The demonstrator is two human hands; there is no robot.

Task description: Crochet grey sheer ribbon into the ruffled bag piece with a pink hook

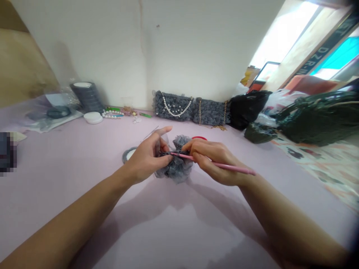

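Note:
A ruffled piece of grey crochet work [176, 170] in sheer ribbon hangs between my hands above the table. My left hand [153, 155] pinches its upper edge between thumb and fingers, with the index finger raised. In my right hand [213, 158] is a pink crochet hook [230, 167], held like a pen, its tip at the top edge of the work near my left thumb. The fingers of my right hand also touch that edge. Partly behind my left wrist lies a spool of grey ribbon [125, 155]. A red round object [199, 138] shows behind my right hand.
Against the wall lean two grey ruffled bags, one with a pearl strand [175, 110], one with a gold chain [200, 112]. Stacked dark spools [86, 97] and a white round lid [93, 117] stand back left. Black plastic bags [248, 108] sit back right.

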